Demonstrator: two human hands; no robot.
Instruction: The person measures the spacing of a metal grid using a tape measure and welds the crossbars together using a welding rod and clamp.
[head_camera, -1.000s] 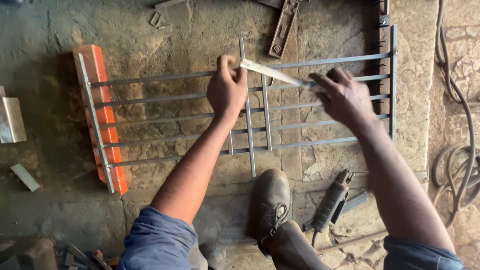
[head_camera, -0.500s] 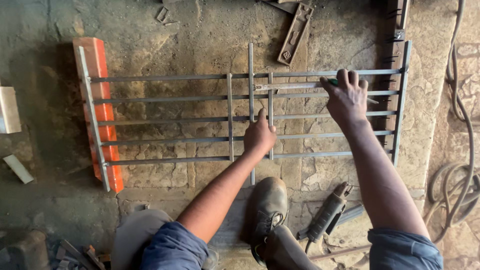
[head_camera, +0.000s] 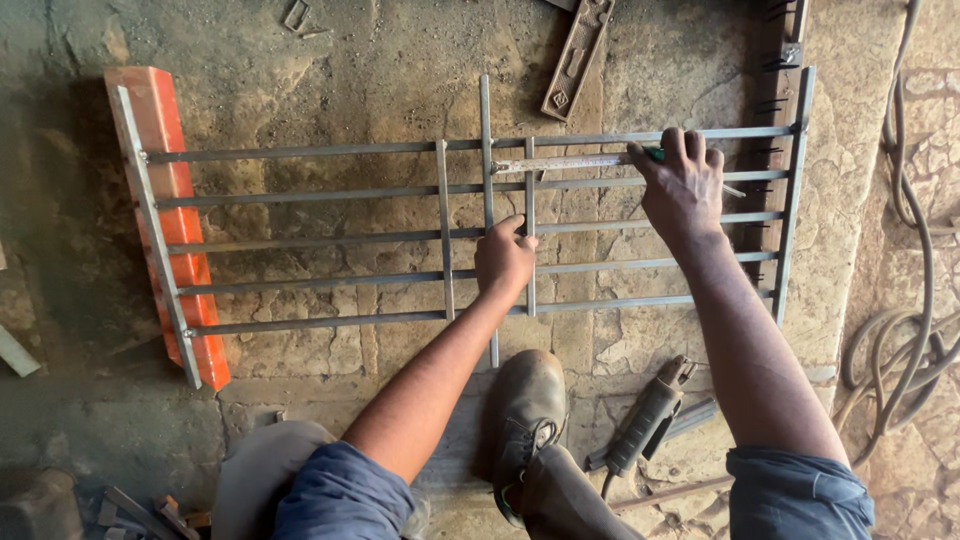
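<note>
With the left hand (head_camera: 505, 258) now dropped from the flat strip (head_camera: 560, 162) to grip an upright bar (head_camera: 529, 290) at frame centre, the strip is pinned on the steel grille (head_camera: 300, 190) by the right hand (head_camera: 685, 185), fingers pressed flat.

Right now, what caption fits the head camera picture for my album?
Left hand grips an upright bar of a metal grille on stone floor; right hand presses a flat strip.
</note>
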